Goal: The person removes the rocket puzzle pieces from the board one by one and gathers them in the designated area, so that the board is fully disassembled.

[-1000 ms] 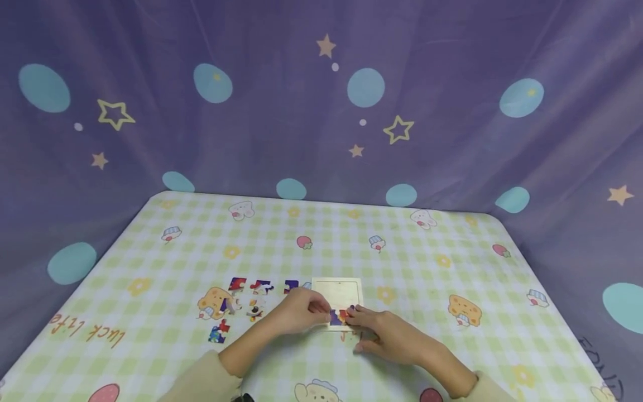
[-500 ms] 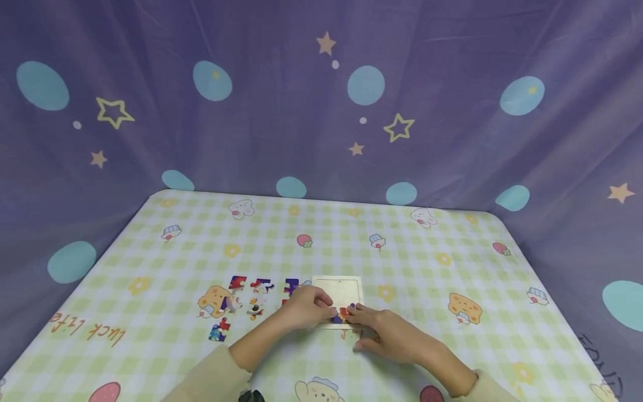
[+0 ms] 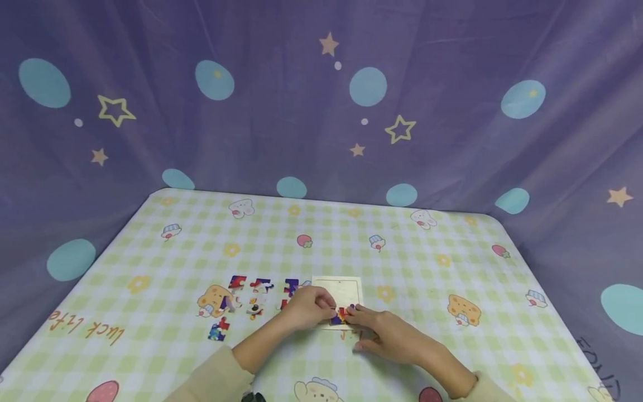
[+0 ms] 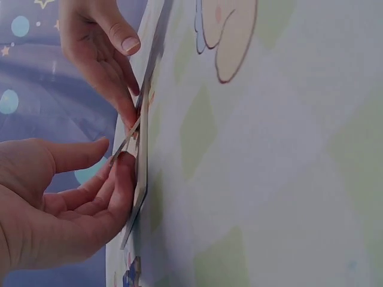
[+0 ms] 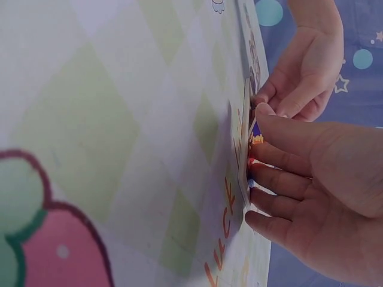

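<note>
A shallow wooden puzzle tray [image 3: 339, 289] lies near the table's front, with colourful pieces [image 3: 342, 315] along its near side. My left hand [image 3: 307, 308] reaches in from the tray's left and holds a thin puzzle piece [image 4: 126, 141], tilted up from the tray with its lower edge by the other pieces. The fingers are curled under it and the thumb is close by; the grip is partly hidden. My right hand [image 3: 394, 336] rests at the tray's right side, its extended fingers [image 5: 281, 181] touching the pieces and the tray's edge.
Several loose puzzle pieces lie left of the tray, among them a red one [image 3: 238, 283], a white one [image 3: 255, 308] and a blue one [image 3: 218, 330]. A checked cloth [image 3: 432, 268] covers the table, with a purple curtain [image 3: 281, 111] behind it.
My left hand has shifted slightly to the right over the tray, closer to the right hand. The right hand stays in place, and the loose pieces have not moved.
</note>
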A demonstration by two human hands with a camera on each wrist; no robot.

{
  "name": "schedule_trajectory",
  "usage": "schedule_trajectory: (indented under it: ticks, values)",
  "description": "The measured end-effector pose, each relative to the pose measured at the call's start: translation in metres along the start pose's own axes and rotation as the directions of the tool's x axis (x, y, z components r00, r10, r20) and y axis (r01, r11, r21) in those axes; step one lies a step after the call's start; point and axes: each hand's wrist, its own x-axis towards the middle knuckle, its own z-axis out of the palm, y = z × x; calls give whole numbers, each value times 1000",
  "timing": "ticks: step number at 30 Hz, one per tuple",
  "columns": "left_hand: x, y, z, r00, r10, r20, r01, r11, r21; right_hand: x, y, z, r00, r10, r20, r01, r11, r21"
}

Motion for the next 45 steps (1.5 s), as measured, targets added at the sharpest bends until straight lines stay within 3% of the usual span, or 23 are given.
schedule_trajectory:
  ticks: [11,25,33,45]
  values:
    - [1,-8,-1,998,-12,-55,11,1000,-21,0,1,1,1000,-7,1,7,1000,1]
    - [-7,-20,-29,992,-43,-122,37,998,-53,-1,1,0,1000,-13,14,13,1000,-15]
    - [-21,-26,-47,988,-88,-126,87,996,-16,0,2,1,1000,-23,9,24,1000,-19]
    - [-52,-54,-84,993,-80,-84,81,997,9,-1,2,4,1000,-2,-14,1,1000,-23]
